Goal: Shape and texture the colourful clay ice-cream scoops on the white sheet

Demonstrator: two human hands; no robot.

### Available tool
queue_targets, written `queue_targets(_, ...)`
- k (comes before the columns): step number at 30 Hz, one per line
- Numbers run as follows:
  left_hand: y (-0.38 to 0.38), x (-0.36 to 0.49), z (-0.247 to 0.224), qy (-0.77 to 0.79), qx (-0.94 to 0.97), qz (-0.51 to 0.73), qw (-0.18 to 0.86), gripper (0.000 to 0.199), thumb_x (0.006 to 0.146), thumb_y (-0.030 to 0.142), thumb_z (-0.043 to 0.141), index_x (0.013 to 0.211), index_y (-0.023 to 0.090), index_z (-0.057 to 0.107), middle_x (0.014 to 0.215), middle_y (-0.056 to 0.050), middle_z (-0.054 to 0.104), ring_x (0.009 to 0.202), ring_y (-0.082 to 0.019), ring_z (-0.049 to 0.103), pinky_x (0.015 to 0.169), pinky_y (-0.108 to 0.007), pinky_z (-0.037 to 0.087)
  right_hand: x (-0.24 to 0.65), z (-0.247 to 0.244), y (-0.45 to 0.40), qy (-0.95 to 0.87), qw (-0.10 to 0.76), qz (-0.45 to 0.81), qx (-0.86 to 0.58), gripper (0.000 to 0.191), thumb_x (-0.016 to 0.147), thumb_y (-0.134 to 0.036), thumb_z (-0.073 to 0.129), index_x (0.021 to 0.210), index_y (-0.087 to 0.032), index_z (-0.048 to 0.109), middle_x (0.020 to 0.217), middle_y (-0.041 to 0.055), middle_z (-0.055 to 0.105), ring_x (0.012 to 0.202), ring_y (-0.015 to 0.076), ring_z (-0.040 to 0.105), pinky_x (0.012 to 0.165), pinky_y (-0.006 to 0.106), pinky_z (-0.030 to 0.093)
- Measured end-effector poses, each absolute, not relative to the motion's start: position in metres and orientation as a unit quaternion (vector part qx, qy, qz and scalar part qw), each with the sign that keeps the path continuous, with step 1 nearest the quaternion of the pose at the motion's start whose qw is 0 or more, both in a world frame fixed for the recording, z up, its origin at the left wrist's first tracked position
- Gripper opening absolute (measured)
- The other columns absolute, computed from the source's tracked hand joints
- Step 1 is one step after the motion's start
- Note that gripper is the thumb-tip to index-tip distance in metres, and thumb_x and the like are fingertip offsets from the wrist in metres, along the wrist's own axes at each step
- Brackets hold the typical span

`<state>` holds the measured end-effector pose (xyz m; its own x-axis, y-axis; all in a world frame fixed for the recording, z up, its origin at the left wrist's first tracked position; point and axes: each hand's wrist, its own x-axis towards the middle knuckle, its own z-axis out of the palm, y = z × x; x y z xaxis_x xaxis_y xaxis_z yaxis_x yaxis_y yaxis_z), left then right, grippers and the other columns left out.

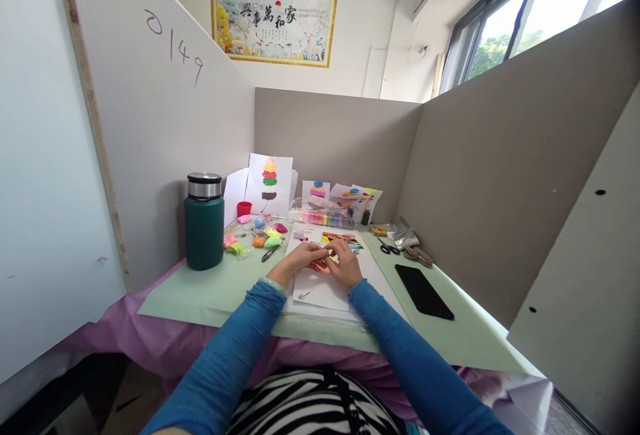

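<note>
Pink, soft-looking patch of material [325, 270], centre of the frame, showing beneath the fingers against a white paper sheet [327, 293]; whether it lies on the paper or is lifted clear of it cannot be told.

Left hand [304, 260] and right hand [346, 266]: both bare, fingers bent inward, tips meeting over the pink patch; what they pinch, if anything, is hidden. Pose apparently chosen for fine fingertip work, both wrists kept low for steadiness.

Pale green covered counter [240, 295], carrying the following.

Bright lumps of coloured material, some in clear plastic [259, 241], left of centre: presumably kept near the left hand for easy picking.

White card bearing stacked coloured blobs [270, 178], propped upright behind: seemingly in sight for reference.

Long clear case with a row of colours [327, 217], beyond the paper.

Black-handled scissors [389, 247] and flat black rectangular phone [424, 291], right of centre: likely set aside to leave the paper free.

Dark green bottle with steel lid [204, 231], left, upright, apart from the paper.
</note>
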<state>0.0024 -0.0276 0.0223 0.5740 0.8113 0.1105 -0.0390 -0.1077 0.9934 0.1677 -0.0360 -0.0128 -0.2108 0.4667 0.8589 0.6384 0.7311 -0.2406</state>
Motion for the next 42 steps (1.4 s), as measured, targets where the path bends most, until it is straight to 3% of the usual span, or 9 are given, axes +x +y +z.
queue_targets(31,-0.0245,0.0032,0.0196,0.297,0.651,0.353,0.603,0.049,0.06,0.053,0.079,0.078,0.009,0.067,0.07,-0.006,0.066,0.063,-0.013,0.062,0.067,-0.028,0.049,0.1683,-0.0127,-0.0373,-0.774,0.51,-0.07,-0.369,0.007,0.084,-0.022,0.053,0.089,-0.019,0.058,0.087,0.0045,0.058,0.066,0.0141,0.053,0.064,0.029,0.046)
queue_targets(37,-0.0222,0.0038,0.018,0.289,0.65,0.342,0.614,0.05,0.056,0.051,0.081,0.081,0.009,0.07,0.069,-0.006,0.067,0.065,-0.014,0.062,0.069,-0.029,0.048,0.1679,-0.0105,-0.0412,-0.792,0.498,-0.066,-0.347,0.022,0.085,-0.018,0.05,0.103,-0.021,0.062,0.095,0.0065,0.059,0.079,0.0172,0.057,0.072,0.031,0.048)
queue_targets(42,-0.0208,0.0033,0.0161,0.287,0.661,0.325,0.613,0.05,0.059,0.051,0.08,0.085,0.009,0.07,0.071,-0.006,0.067,0.067,-0.014,0.063,0.068,-0.028,0.047,0.1682,-0.0124,-0.0378,-0.785,0.507,-0.067,-0.348,0.014,0.083,-0.017,0.05,0.09,-0.02,0.061,0.091,0.0063,0.059,0.083,0.0192,0.057,0.073,0.032,0.048)
